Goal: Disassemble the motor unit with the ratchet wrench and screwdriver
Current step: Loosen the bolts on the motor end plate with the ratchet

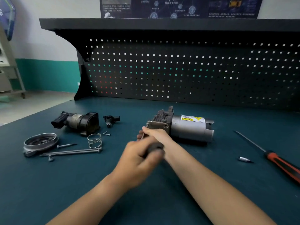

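Observation:
The grey motor unit (186,127) lies on its side on the dark green bench, its yellow warning label facing up. My left hand (138,161) is blurred and closed around the dark handle of the ratchet wrench (155,147). My right hand (152,133) sits at the unit's left end plate, its fingers pinched on the wrench's thin front end near a bolt. An orange-and-black screwdriver (276,158) lies at the far right, untouched.
Removed parts lie at left: a black housing (78,121), a small black fitting (111,120), a round metal cover (40,142), a coil spring (95,140), long bolts (71,151) and a screw (106,133). A metal bit (244,159) rests near the screwdriver. A pegboard (178,70) backs the bench.

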A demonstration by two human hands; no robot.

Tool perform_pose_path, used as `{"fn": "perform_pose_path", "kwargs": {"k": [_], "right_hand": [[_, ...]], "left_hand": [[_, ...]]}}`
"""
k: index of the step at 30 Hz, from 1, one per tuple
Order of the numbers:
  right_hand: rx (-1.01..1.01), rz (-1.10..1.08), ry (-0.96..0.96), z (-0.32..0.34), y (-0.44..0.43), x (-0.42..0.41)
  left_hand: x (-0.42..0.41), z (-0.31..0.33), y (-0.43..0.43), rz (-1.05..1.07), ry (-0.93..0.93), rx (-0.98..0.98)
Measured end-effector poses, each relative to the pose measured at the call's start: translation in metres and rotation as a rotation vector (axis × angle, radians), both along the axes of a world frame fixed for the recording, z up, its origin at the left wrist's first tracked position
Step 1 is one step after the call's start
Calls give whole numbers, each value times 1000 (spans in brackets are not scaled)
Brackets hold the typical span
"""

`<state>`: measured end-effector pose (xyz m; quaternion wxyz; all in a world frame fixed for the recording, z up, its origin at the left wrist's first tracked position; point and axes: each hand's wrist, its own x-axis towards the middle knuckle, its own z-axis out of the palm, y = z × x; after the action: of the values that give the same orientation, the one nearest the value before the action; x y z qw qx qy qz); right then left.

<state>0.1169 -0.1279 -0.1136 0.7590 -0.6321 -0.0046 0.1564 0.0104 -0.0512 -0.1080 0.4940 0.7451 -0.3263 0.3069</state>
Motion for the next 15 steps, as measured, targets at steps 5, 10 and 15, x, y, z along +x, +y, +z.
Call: {"fn": "perform_pose_path", "kwargs": {"k": [5,10,15], "right_hand": [[149,28,80,-3,-7,-1],[126,5,38,-2,-6,-1],[63,-14,43,-1,-7,5]], "left_hand": [[15,27,31,-10,400,-1184],[22,25,46,-74,435,-1319],[10,2,-3,101,37,134]]}}
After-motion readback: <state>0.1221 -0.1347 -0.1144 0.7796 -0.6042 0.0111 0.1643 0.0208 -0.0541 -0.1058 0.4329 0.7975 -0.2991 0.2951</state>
